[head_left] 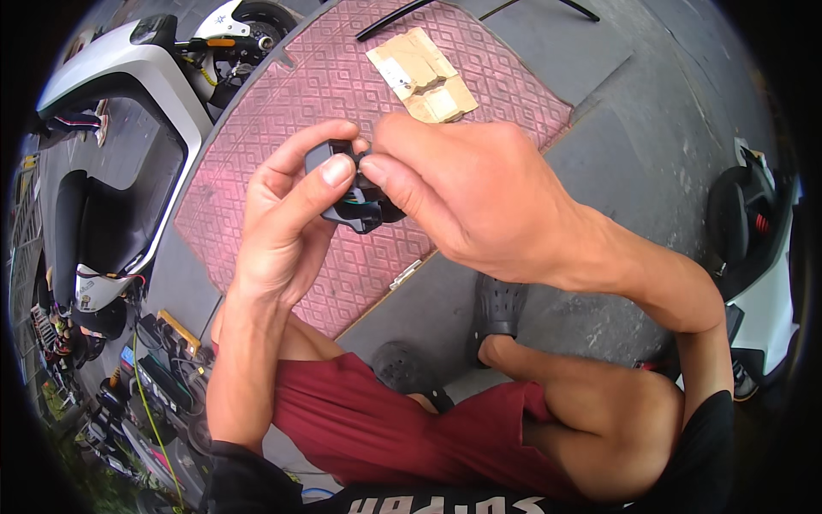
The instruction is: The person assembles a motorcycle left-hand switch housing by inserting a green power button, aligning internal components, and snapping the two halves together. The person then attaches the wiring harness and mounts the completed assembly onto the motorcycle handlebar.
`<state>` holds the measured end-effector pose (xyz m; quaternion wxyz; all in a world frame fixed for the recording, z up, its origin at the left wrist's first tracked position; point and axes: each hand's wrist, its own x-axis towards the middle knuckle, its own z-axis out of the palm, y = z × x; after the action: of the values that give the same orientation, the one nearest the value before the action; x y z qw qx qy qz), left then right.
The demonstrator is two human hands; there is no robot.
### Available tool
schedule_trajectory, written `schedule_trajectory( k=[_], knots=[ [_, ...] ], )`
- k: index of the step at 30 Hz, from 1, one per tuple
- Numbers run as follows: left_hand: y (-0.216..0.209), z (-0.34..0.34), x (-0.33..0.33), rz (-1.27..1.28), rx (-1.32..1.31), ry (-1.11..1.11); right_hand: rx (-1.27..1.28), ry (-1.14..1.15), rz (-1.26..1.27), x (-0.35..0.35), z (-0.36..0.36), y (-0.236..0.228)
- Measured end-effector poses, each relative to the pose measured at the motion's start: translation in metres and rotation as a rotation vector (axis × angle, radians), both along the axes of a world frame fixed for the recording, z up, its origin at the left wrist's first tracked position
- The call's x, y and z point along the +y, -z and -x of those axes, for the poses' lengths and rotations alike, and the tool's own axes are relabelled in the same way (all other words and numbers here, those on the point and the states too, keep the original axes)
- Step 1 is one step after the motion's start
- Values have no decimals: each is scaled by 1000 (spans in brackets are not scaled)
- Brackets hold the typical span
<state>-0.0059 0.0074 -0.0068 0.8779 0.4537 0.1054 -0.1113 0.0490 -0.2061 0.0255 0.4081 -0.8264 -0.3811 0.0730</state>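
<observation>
My left hand (pixel 282 201) is closed around a small black plastic housing (pixel 364 216), with its thumb across the near face. Inside the housing's open side a thin green wire shows. My right hand (pixel 484 184) comes in from the right, thumb and forefinger pinched together at the housing's upper edge. Whatever lies between those fingertips is too small and too covered to name. Both hands hold their work above a red diamond-patterned mat (pixel 248 201).
A torn flat piece of cardboard (pixel 432 64) lies on the mat, near a black tube (pixel 394 19). A thin whitish piece (pixel 405 274) rests at the mat's near edge. White-and-black scooter bodywork (pixel 163 64) stands left. More scooter parts (pixel 753 223) stand right. My dark clogs (pixel 499 308) are below.
</observation>
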Motion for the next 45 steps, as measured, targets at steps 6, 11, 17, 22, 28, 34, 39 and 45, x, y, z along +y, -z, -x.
schedule_trajectory(
  k=[6, 11, 17, 22, 28, 34, 39, 45],
  knots=[
    [-3, 2, 2, 86, 48, 20, -451, -67, -203, 6, -10, 10],
    [-3, 3, 4, 198, 66, 78, -248, -117, -257, 6, -4, -2],
    [5, 7, 6, 175, 74, 80, -177, -109, -383, 19, -8, 4],
    [-1, 4, -2, 113, 66, 56, -273, -126, -410, 16, -15, 11],
    [-3, 2, -4, 31, 75, 49, -71, -43, -320, 15, -11, 15],
    [10, -6, 7, -14, 113, -4, 617, -37, -408, 6, -27, 23],
    [2, -12, 42, -196, 28, -117, 902, 120, -446, -25, -49, 65],
    [0, -6, 16, -26, -74, -46, 1615, -96, -620, -12, -32, 55]
  ],
)
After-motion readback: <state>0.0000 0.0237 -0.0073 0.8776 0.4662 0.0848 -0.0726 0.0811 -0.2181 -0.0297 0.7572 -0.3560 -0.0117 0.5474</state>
